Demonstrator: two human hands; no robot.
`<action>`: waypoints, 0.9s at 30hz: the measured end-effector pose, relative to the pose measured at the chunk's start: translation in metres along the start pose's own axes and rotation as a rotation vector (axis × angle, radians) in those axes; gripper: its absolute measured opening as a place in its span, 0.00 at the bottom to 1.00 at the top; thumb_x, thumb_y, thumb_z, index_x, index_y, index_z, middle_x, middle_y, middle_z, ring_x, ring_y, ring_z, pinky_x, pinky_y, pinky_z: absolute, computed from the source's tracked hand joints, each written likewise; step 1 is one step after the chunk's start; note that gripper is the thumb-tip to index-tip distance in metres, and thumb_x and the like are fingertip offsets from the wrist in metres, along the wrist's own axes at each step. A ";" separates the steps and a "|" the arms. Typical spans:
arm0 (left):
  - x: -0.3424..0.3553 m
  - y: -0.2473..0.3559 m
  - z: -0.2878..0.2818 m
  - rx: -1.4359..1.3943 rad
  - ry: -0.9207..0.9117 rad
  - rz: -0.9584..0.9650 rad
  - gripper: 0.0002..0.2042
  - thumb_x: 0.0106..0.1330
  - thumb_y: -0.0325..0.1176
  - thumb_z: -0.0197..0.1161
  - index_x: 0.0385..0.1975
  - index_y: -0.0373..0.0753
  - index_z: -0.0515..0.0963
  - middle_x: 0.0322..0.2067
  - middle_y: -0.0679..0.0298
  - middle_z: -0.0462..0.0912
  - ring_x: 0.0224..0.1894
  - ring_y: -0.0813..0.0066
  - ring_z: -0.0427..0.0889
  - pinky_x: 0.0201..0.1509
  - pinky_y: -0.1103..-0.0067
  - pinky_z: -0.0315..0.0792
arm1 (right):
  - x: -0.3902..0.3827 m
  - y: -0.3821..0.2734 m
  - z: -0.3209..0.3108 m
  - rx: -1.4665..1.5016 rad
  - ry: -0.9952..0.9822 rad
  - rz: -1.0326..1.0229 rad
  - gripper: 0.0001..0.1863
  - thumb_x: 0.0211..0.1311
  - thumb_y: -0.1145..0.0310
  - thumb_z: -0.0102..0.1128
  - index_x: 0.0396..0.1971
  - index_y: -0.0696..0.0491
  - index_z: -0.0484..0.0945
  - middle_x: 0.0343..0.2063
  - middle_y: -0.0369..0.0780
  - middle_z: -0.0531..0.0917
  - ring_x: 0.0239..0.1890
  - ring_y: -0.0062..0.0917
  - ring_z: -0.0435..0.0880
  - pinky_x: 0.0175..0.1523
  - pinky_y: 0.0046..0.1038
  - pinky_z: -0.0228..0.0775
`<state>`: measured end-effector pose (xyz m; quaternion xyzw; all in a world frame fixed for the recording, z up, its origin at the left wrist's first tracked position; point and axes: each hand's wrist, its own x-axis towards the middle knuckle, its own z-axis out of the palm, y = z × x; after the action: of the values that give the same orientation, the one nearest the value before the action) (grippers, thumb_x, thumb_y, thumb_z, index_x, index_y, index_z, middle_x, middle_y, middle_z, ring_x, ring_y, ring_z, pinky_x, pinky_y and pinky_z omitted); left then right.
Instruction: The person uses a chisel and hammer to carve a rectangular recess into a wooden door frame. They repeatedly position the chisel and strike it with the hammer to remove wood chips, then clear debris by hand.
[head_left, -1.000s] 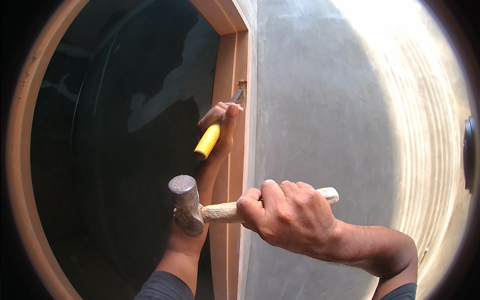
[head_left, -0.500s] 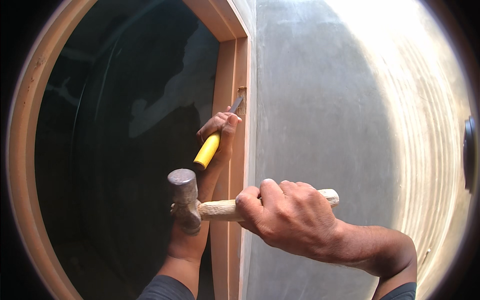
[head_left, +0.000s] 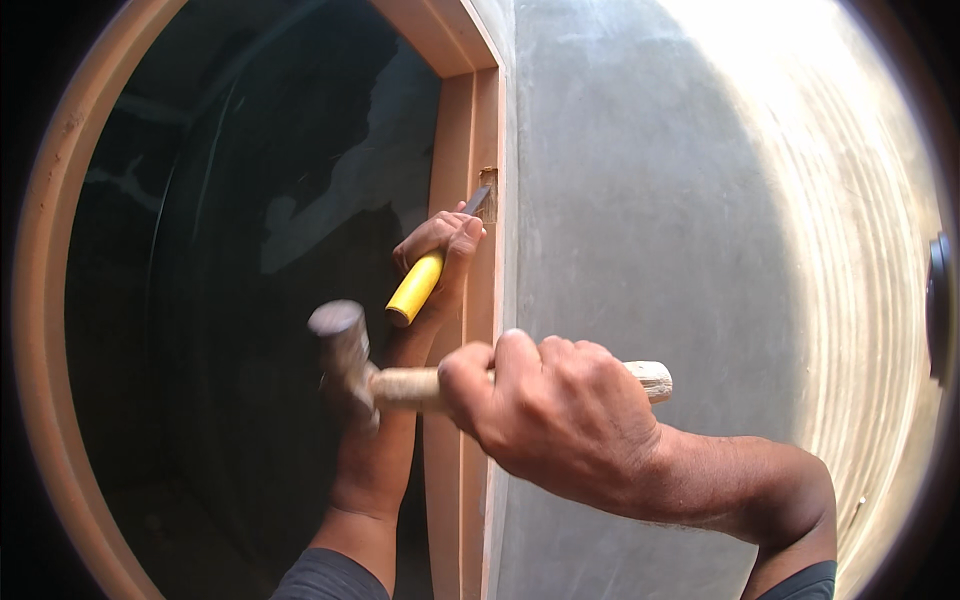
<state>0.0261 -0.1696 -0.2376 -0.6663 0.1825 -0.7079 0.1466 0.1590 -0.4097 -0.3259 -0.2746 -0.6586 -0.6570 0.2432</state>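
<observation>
**Chisel [head_left: 415, 288] set in a recess [head_left: 490, 208], hammer [head_left: 402, 388] held clear below**

The left hand [head_left: 456, 247] is closed around the chisel where the yellow handle nears the blade, thumb on the near side. This low hold probably steadies the edge, and it leaves the butt of the handle bare below the hand. The blade slants up and right from the fingers into the recess, just above that hand, in the upright of the wooden frame [head_left: 455, 140]; whether the tip bites or only rests there, I cannot tell. The slant looks chosen to pare along the recess rather than dig straight in.

The right hand [head_left: 560, 420] is a fist around the hammer's wooden handle, knuckles up, with the handle's end sticking out to its right. The grip well back from the head likely gives the swing more reach. The head, blurred, lies left of this fist and below the left hand, apart from the chisel's butt.

Right of the left hand, behind the fist, stands a grey wall [head_left: 650, 220].
</observation>
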 end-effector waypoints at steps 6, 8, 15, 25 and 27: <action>0.011 0.009 0.003 -0.035 -0.085 0.087 0.07 0.74 0.20 0.60 0.34 0.38 0.71 0.32 0.69 0.73 0.38 0.79 0.76 0.61 0.78 0.75 | -0.008 0.014 0.015 -0.101 -0.043 0.071 0.12 0.71 0.65 0.63 0.32 0.57 0.73 0.15 0.35 0.77 0.15 0.18 0.81 0.16 0.22 0.70; 0.017 0.013 0.007 -0.042 -0.104 0.125 0.08 0.74 0.20 0.60 0.34 0.38 0.70 0.31 0.69 0.72 0.37 0.79 0.74 0.60 0.79 0.75 | -0.008 0.019 0.017 -0.097 -0.083 0.064 0.10 0.68 0.67 0.64 0.32 0.55 0.73 0.15 0.34 0.75 0.15 0.17 0.80 0.16 0.22 0.70; 0.010 0.018 -0.001 -0.076 -0.047 -0.024 0.12 0.75 0.22 0.60 0.28 0.37 0.68 0.29 0.68 0.69 0.37 0.79 0.73 0.59 0.78 0.74 | -0.014 0.016 0.023 -0.048 0.058 -0.051 0.12 0.74 0.63 0.59 0.30 0.53 0.71 0.14 0.31 0.73 0.13 0.16 0.78 0.15 0.22 0.68; 0.019 0.035 0.015 -0.134 0.069 -0.045 0.16 0.72 0.24 0.63 0.20 0.40 0.70 0.23 0.68 0.78 0.38 0.72 0.84 0.61 0.64 0.76 | -0.030 0.012 0.013 0.017 0.120 -0.001 0.17 0.72 0.59 0.63 0.30 0.52 0.69 0.13 0.31 0.67 0.11 0.13 0.68 0.14 0.23 0.65; 0.014 0.033 0.017 -0.168 0.082 -0.015 0.16 0.72 0.24 0.63 0.19 0.40 0.70 0.23 0.68 0.78 0.37 0.72 0.84 0.62 0.63 0.76 | -0.036 0.011 0.011 0.038 0.084 -0.005 0.17 0.73 0.58 0.62 0.30 0.51 0.69 0.13 0.30 0.66 0.11 0.12 0.68 0.14 0.23 0.65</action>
<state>0.0405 -0.2058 -0.2396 -0.6480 0.2422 -0.7180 0.0772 0.1936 -0.4005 -0.3422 -0.2402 -0.6608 -0.6560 0.2743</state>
